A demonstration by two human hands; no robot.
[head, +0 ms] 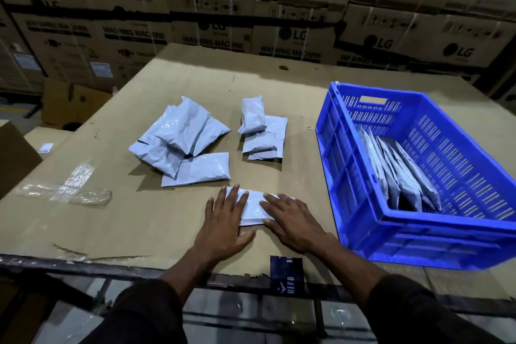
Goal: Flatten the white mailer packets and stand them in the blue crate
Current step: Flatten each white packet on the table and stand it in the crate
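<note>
We press our left hand (226,220) and right hand (290,222) flat, fingers straight, on a white plastic mailer packet (254,206) near the front edge of the cardboard-covered table (156,220) — its long axis runs left to right. The blue slatted plastic crate (435,237) sits at the right edge — packets (405,176) stand inside.

Dim light, dark corners, wide-angle bending at edges, background boxes (251,8) soft
</note>
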